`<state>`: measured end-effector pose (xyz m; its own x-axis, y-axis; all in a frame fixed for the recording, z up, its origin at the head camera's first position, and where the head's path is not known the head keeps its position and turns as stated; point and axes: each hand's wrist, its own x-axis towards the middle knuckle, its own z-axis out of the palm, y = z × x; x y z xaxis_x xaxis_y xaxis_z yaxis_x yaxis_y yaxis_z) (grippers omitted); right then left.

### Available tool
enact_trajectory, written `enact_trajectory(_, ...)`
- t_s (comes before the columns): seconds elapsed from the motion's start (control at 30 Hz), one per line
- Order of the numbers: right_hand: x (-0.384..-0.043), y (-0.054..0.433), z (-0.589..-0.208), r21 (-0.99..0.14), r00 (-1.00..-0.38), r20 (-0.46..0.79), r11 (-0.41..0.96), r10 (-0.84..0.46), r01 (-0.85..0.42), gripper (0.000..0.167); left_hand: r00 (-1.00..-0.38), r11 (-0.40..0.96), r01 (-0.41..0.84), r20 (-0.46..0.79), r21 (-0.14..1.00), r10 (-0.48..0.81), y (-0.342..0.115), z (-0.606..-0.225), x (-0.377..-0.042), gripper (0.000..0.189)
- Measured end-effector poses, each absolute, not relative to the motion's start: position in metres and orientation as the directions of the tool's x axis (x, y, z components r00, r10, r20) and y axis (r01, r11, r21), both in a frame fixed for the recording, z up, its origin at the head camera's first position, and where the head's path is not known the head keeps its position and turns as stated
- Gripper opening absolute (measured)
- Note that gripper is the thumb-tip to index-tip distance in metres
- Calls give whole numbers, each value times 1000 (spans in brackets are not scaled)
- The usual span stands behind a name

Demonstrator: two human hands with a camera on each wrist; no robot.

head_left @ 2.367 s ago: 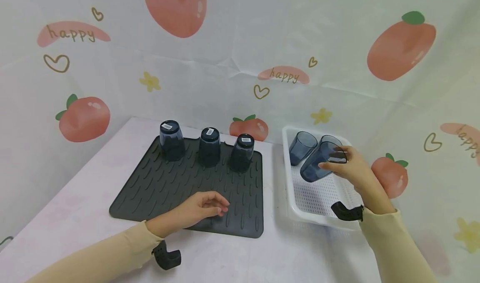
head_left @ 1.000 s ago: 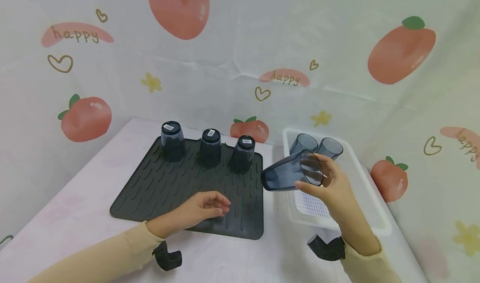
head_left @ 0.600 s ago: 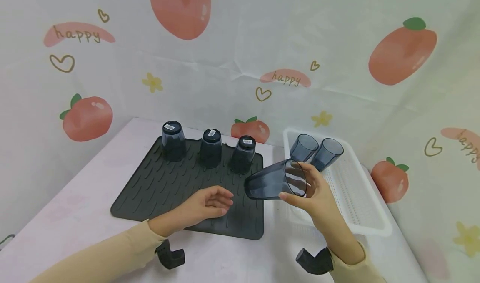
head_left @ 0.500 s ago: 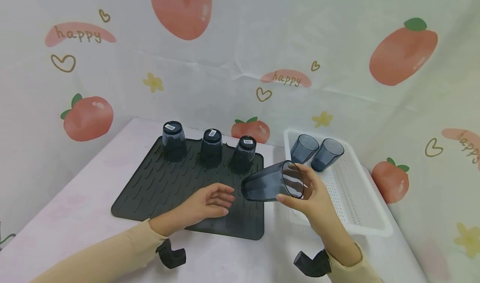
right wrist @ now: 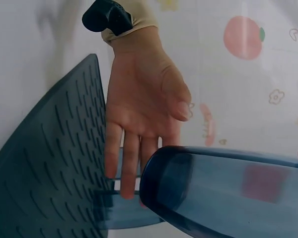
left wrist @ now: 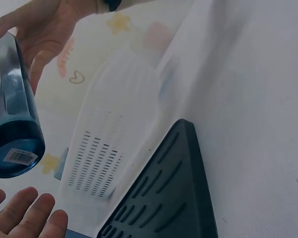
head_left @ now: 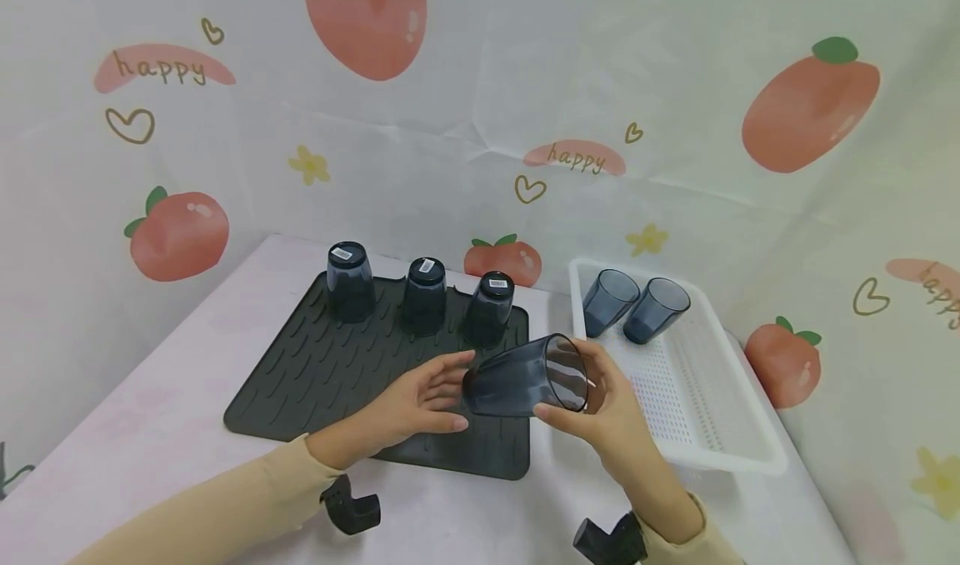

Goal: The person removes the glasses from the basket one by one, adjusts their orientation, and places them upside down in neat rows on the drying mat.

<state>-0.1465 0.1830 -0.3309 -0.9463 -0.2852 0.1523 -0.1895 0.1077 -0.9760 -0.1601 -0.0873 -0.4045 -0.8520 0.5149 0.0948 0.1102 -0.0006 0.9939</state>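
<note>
A blue-grey clear glass (head_left: pixel 513 379) is held tilted nearly on its side above the right part of the black ribbed drying mat (head_left: pixel 322 390). My right hand (head_left: pixel 611 411) grips it near the rim, thumb in front and fingers behind. Close to the glass's base is my left hand (head_left: pixel 412 402), its fingers spread; the left wrist view has a gap between the fingertips and the base, which bears a barcode label (left wrist: pixel 21 156). Upside down along the mat's back edge stand three similar glasses: the left one (head_left: pixel 350 286), the middle one (head_left: pixel 424 298) and the right one (head_left: pixel 489 308).
To the right of the mat stands a white perforated plastic basket (head_left: pixel 738 398). Two more glasses lean in its back left part, one (head_left: pixel 609 300) beside the other (head_left: pixel 655 311). A fruit-patterned cloth (head_left: pixel 420 173) hangs behind the pale table (head_left: pixel 172 365).
My right hand has lifted the glass out of the basket and carried it left over the mat, tipping it sideways. My left hand has moved slightly up and right, its fingers spreading.
</note>
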Motion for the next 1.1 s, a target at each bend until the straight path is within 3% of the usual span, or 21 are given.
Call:
enact_trajectory(0.47,-142,174,-343,-979,-940,187,25,-285,-202,78,-831,-75,101,125,992,542,-79,-400,-160,91)
enact_trajectory(1.1,-133,166,-347,-975,-940,219,-77,-263,-206,71,-835,-197,57,155,979,527,-74,-392,-154,83)
